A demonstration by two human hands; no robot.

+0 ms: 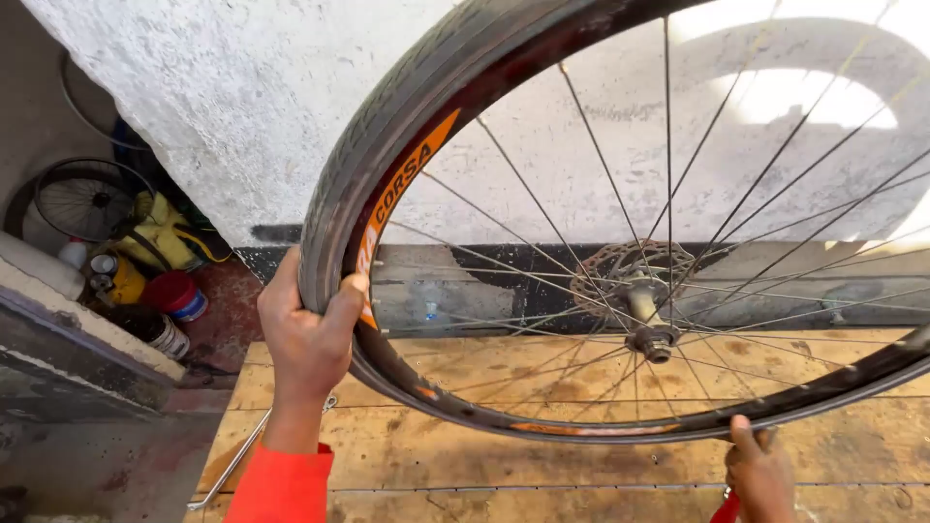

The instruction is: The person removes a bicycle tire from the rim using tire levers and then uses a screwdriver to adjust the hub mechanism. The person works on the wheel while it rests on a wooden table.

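Observation:
A bicycle wheel stands upright over a wooden board [542, 475]. It has a dark tyre [387, 116], a black rim with orange markings [397, 184], thin spokes, a hub [651, 339] and a brake disc [620, 266]. My left hand [305, 329], in an orange sleeve, grips the tyre and rim at the wheel's left side. My right hand [760, 475] holds the rim's bottom edge at the lower right, with a red object partly visible under it.
A rough white wall [242, 97] rises behind the wheel. At the left lie another spoked wheel [82, 199], a yellow container [160, 237], a red tub [174, 293] and cans. A thin metal rod [228, 465] lies by the board's left edge.

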